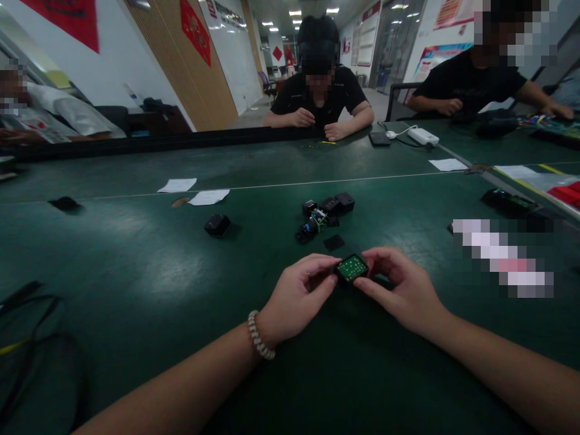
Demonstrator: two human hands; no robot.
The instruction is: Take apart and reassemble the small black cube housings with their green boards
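Between my two hands is a small black plastic case (352, 268) with a green circuit board facing up inside it. My left hand (302, 291) pinches its left side between thumb and fingers. At its right side, my right hand (402, 289) grips it the same way, thumb at the near edge. A flat black cover piece (334, 243) lies on the table just beyond the case. Farther off sits a cluster of black case parts (338, 203) with a bare circuit board (317, 220) bearing several components. A black box-shaped case (218, 225) stands alone to the left.
Papers (209, 197) lie along a seam of the green table (149, 338). Black cables (31, 344) are at the left edge. A white power strip (423, 136) lies far right. One person (319, 90) sits opposite, others at both sides. A blurred-out object (502, 257) lies right.
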